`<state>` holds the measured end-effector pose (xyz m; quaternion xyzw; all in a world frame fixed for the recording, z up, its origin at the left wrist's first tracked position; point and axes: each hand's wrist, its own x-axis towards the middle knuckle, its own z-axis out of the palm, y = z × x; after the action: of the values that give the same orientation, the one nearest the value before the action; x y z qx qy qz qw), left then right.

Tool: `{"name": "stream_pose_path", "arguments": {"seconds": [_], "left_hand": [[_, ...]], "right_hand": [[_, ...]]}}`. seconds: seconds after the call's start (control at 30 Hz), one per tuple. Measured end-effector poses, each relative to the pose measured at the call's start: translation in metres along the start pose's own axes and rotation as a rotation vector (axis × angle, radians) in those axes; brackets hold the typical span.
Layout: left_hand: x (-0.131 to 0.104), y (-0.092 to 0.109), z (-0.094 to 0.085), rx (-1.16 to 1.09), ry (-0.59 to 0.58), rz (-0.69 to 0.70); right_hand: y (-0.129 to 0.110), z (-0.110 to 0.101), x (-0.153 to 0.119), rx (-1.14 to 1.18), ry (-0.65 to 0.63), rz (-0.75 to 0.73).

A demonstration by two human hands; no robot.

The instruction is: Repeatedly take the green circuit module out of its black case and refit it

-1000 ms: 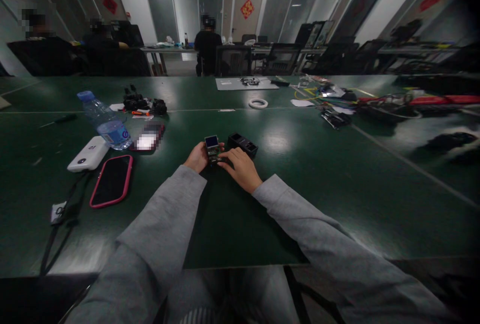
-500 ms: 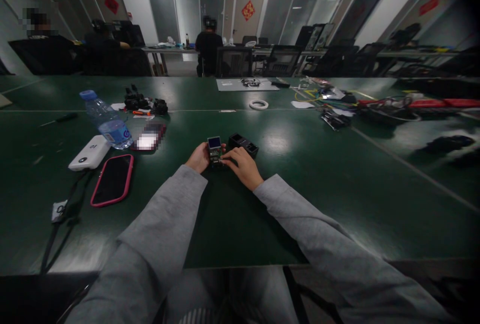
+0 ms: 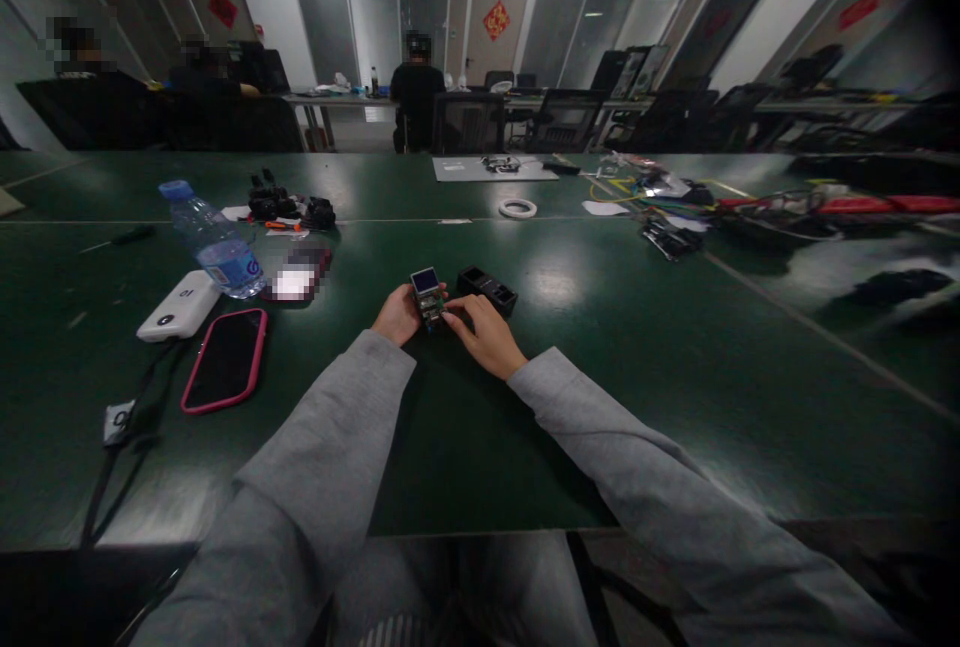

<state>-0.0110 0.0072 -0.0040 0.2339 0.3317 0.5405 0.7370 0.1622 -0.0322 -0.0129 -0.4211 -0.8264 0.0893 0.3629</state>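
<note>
My left hand [image 3: 398,315] is closed around a small circuit board with a screen [image 3: 430,308], holding it above the green table. Its dark screen sits at the top, with bare electronic parts below. At the board's lower right edge, the thumb and forefinger of my right hand [image 3: 484,332] are drawn together in a pinch against it. Whether some tiny part is between those fingertips is too small to make out. Just behind my right hand lies a black open case [image 3: 487,287] with hollows in it.
To the left are a pink-framed phone [image 3: 225,360], a white power bank [image 3: 177,307] with a cable, and a water bottle [image 3: 225,252]. A tape roll [image 3: 517,209] lies farther back. Wires and tools [image 3: 675,192] clutter the right. People sit at far desks.
The circuit board has tilted to the left in my left hand, and its screen has shifted slightly left and up. My right fingers remain at its edge, almost unmoved.
</note>
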Motion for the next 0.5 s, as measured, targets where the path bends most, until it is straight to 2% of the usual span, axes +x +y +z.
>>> {"name": "stream_pose_path", "arguments": {"seconds": [0.2,0.4,0.5], "left_hand": [[0.0,-0.001,0.0,0.0,-0.028,-0.006],[-0.012,-0.004,0.018,0.01,0.035,0.01],[-0.019,-0.003,0.027,0.004,0.004,0.086]], "right_hand": [[-0.004,0.001,-0.002,-0.007,0.007,-0.037],[-0.002,0.004,-0.003,0.006,0.017,-0.019],[-0.004,0.002,-0.002,0.043,0.083,0.015]]}}
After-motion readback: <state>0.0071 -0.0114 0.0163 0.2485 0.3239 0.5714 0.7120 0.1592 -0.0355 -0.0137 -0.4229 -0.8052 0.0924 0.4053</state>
